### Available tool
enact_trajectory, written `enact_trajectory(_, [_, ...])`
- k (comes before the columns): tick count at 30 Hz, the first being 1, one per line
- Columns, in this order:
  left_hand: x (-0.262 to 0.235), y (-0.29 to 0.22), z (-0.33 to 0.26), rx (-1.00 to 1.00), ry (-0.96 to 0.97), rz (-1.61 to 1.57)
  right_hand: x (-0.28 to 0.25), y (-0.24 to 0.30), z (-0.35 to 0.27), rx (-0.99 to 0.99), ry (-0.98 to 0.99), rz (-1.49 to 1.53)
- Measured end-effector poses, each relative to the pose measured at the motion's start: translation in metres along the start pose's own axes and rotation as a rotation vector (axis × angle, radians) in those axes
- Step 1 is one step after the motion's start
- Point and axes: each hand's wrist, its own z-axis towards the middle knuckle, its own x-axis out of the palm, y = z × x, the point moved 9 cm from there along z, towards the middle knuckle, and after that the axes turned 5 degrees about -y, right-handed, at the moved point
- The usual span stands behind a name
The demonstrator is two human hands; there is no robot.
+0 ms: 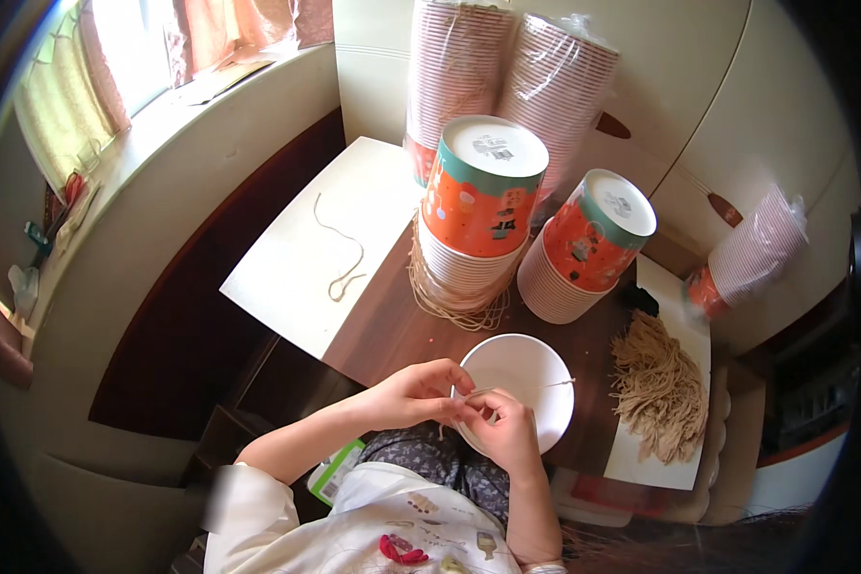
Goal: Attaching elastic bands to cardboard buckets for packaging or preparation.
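Note:
A white paper bucket (543,368) stands mouth up at the front edge of the brown table, right at my hands. Over its near left rim, my left hand (421,394) has its fingers and thumb drawn together on a thin string (550,385). Close against it, my right hand (503,430) is also closed, pinching the same string. One end of the string sticks out across the bucket's opening towards the right rim. My fingers hide the part between them.
Behind stand two upturned stacks of orange and green paper buckets (483,196) (598,234), with looped cord (459,311) around the left one's base. Tall wrapped stacks (555,91) rise behind. A string bundle (655,383) lies right; a loose string (354,253) lies on a white board (297,277).

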Motion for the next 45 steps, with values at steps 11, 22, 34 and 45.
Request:
enact_trajectory(11, [-0.014,-0.025,-0.037,0.32,-0.442,0.821,-0.005,-0.004,0.002,0.015,0.002,0.052])
enact_trajectory(22, [0.003,-0.026,-0.046,0.545,-0.579,1.136,-0.005,0.002,0.002,-0.005,0.007,0.056])
enact_trajectory(34, [0.007,-0.049,-0.034,0.75,-0.545,1.076,-0.004,0.002,0.0,-0.087,-0.039,0.07])
enact_trajectory(45, [-0.02,0.001,-0.024,0.375,-0.498,0.335,-0.007,0.004,0.002,-0.082,-0.05,0.047])
